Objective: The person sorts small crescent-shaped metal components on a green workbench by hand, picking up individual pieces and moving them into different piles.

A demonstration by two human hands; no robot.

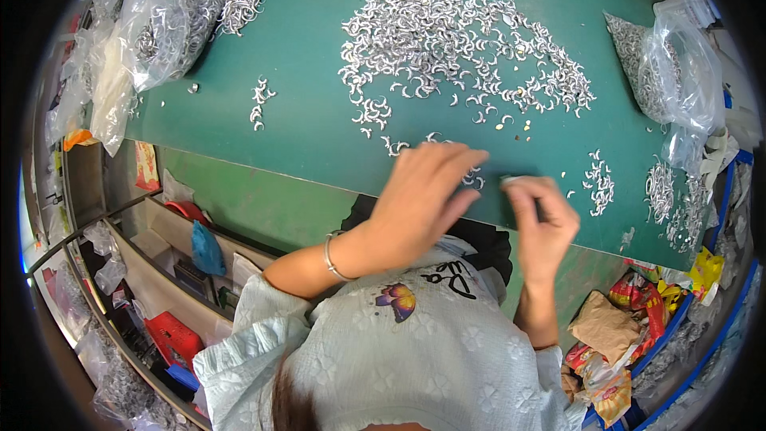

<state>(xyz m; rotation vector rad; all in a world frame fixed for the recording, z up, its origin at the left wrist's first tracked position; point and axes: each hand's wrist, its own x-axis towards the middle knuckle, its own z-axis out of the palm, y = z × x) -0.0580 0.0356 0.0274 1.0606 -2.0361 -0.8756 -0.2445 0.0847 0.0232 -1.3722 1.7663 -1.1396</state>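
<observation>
My left hand (423, 191) is stretched flat, palm down, above the near edge of the green table, its fingers over a few small silver crescent-shaped pieces (473, 179). To its right, my right hand (544, 219) is closed in a pinch. A tiny pale bit shows at its fingertips, too small to make out. Beyond both hands lies a large loose pile of the silver crescents (415, 32), thinning toward the right. A few yellowish bits (507, 120) lie at the pile's near side.
A clear plastic bag (171, 36) spills crescents at the far left; another filled bag (670, 72) stands at the right. Small heaps (598, 183) lie near the right corner of the table (303, 56). Below left are shelves with a red basket (173, 339); below right, crumpled packaging (610, 327).
</observation>
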